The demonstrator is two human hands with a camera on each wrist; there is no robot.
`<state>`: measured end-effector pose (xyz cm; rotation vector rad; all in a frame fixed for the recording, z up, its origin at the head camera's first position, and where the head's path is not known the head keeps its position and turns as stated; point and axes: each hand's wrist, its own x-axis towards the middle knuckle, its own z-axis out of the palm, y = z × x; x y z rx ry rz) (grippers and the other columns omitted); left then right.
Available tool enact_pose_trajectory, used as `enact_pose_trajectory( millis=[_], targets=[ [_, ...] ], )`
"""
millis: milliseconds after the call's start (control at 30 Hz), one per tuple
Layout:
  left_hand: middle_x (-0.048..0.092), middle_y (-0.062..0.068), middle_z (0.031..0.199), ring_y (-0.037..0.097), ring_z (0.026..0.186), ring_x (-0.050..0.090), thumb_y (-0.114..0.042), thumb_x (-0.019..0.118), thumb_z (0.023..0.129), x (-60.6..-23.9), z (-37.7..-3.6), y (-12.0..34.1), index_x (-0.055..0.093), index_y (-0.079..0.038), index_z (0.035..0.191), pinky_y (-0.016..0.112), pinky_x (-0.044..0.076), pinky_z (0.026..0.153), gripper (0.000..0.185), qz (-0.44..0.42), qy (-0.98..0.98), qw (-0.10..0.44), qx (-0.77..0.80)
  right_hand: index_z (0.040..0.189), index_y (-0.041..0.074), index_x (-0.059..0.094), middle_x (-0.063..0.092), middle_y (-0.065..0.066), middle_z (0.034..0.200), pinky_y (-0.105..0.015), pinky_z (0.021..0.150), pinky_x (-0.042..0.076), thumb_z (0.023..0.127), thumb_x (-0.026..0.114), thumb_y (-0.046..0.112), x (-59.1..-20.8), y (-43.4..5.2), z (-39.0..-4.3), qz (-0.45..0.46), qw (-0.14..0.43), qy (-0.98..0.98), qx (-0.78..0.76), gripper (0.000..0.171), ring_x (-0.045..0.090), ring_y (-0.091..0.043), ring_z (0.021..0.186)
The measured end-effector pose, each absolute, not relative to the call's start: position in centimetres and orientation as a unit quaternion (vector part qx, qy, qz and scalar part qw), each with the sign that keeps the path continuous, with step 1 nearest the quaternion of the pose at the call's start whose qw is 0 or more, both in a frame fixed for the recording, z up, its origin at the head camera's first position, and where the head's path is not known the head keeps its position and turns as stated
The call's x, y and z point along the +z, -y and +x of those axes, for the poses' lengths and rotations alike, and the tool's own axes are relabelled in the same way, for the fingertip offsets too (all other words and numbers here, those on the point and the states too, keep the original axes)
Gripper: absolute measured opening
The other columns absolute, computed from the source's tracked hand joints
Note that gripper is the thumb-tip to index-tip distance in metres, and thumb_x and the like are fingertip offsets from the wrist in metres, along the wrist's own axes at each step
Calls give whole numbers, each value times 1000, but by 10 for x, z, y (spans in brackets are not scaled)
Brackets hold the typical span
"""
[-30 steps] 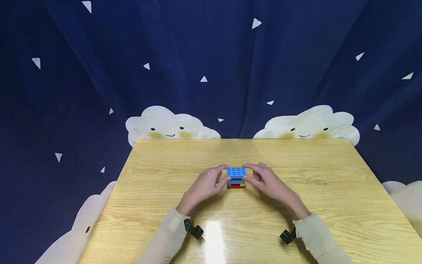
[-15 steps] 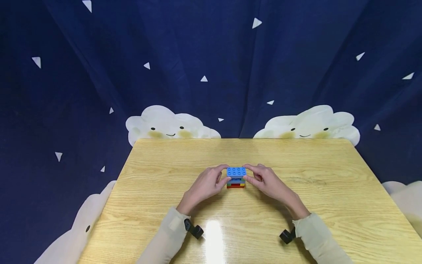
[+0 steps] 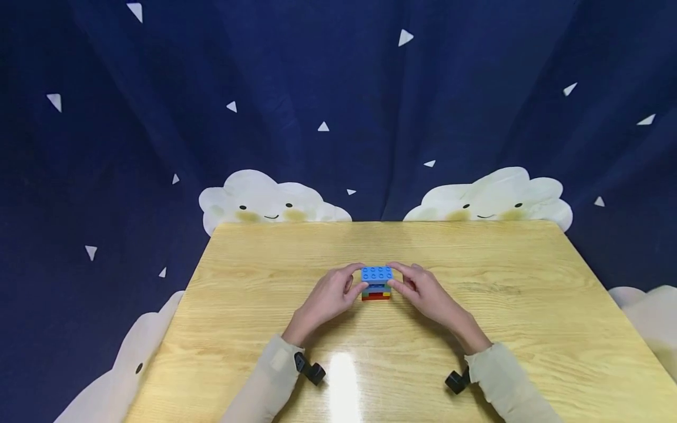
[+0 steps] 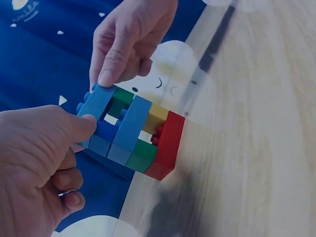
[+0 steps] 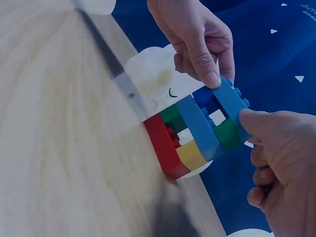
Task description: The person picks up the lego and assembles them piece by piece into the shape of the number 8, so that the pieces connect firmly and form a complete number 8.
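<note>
A small tower of toy building blocks stands on the table, in the middle of the head view. Its top is a long light blue block. My left hand pinches the left end between thumb and fingers; my right hand pinches the right end likewise. Below, a dark blue block and a green block sit side by side with a gap between. Under them come another light blue block, then green and yellow blocks, also apart. A red block forms the base.
A dark blue curtain with white triangles and smiling clouds hangs behind the table's far edge. A black wrist camera sits on my left sleeve, another wrist camera on the right. Bright glare lies near the front.
The head view has shifted slightly, carrying everything a little to the left. Both hands keep their hold on the top block, and the tower looks the same.
</note>
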<state>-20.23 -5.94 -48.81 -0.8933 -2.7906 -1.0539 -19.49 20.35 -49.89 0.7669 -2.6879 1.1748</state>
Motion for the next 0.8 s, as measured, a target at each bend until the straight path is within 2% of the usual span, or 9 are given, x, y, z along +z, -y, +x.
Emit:
enact_pose_trajectory(
  millis=[233, 500, 800],
  targets=[
    [43, -8, 59, 4, 48, 34, -38, 72, 100, -497, -198, 62, 61, -7, 145, 23, 28, 47, 55, -253, 895, 16, -366, 141, 1, 62, 43, 9, 69, -27, 61, 35, 101, 72, 22, -510, -203, -192, 241, 59, 885, 394, 47, 40, -10, 66],
    [43, -9, 59, 4, 50, 36, -34, 70, 102, -514, -194, 61, 69, -11, 136, 22, 29, 48, 41, -238, 898, 7, -370, 138, 9, 68, 43, 11, 67, -28, 63, 36, 101, 71, 21, -528, -206, -191, 240, 54, 882, 401, 39, 42, -10, 67],
    [45, -8, 62, 5, 53, 40, -33, 63, 106, -516, -194, 59, 69, -8, 135, 22, 32, 52, 39, -228, 890, -4, -395, 135, 13, 70, 45, 9, 70, -29, 64, 38, 103, 67, 30, -529, -204, -189, 217, 36, 880, 420, 36, 44, -13, 70]
  ],
)
